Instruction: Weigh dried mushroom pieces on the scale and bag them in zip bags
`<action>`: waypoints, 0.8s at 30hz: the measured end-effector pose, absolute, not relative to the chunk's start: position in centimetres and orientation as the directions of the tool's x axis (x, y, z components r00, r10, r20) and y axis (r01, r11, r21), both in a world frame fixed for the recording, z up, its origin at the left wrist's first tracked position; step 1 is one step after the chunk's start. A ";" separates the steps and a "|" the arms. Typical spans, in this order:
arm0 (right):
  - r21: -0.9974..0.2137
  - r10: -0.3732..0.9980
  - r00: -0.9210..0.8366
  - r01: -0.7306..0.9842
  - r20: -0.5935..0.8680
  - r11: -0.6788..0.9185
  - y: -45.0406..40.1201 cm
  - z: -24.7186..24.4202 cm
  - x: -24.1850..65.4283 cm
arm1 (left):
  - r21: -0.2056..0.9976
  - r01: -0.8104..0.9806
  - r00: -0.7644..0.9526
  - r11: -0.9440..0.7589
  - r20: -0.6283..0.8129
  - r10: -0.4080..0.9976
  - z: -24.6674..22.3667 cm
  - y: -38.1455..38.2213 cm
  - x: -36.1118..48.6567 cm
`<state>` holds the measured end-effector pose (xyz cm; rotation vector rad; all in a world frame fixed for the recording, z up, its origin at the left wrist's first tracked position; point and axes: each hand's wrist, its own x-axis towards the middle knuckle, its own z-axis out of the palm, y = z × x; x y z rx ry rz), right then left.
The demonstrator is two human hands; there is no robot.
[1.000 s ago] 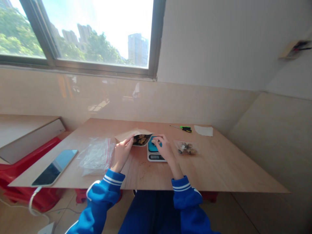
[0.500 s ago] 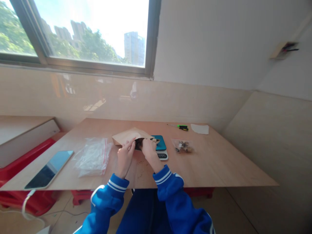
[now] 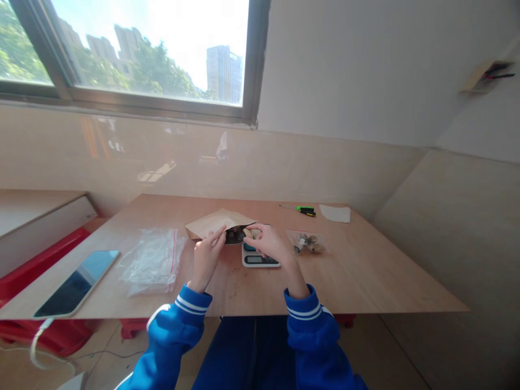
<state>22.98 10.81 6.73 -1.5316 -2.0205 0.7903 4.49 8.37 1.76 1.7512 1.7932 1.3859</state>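
My left hand (image 3: 208, 257) grips the edge of a kraft paper pouch (image 3: 213, 223), holding its mouth open toward the right. Dark brown pieces (image 3: 235, 235) show inside the mouth. My right hand (image 3: 270, 244) hovers just right of the pouch, its fingertips pinched on a small pale piece (image 3: 254, 233). Below that hand sits a white digital scale (image 3: 260, 260), its teal platform mostly hidden by the hand and pouch. A small clear bag of brown pieces (image 3: 305, 243) lies to the right of my right hand.
A crumpled clear zip bag (image 3: 152, 262) and a phone (image 3: 77, 284) lie left on the wooden board (image 3: 357, 271). A green-handled screwdriver (image 3: 304, 209) and white paper (image 3: 335, 213) lie at the back. Red furniture (image 3: 44, 249) stands left, below the board.
My right hand has moved rightward from the pouch mouth to above the scale, now showing a pale piece between its fingertips. My left hand still holds the pouch. The view has shifted slightly.
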 end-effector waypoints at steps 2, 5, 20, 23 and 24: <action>-0.800 0.970 -0.241 0.576 0.029 0.167 11.2 6.1 25.3 | 0.769 0.609 -0.246 -0.195 0.417 0.875 1.9 8.5 4.2; -0.769 0.996 -0.063 0.633 0.060 0.086 12.2 3.9 28.1 | 0.768 0.605 -0.267 -0.210 0.445 0.855 2.0 8.6 4.0; -0.662 0.959 0.078 0.738 0.273 0.129 13.6 0.4 27.7 | 0.793 0.578 -0.313 -0.194 0.435 0.845 1.9 9.1 3.0; -0.706 0.905 -0.168 0.576 0.390 0.411 11.9 2.6 26.2 | 0.793 0.570 -0.304 -0.215 0.446 0.842 1.6 9.0 3.4; -0.687 0.879 -0.264 0.550 0.397 0.475 11.4 3.3 25.3 | 0.793 0.566 -0.301 -0.225 0.453 0.839 1.5 8.9 3.6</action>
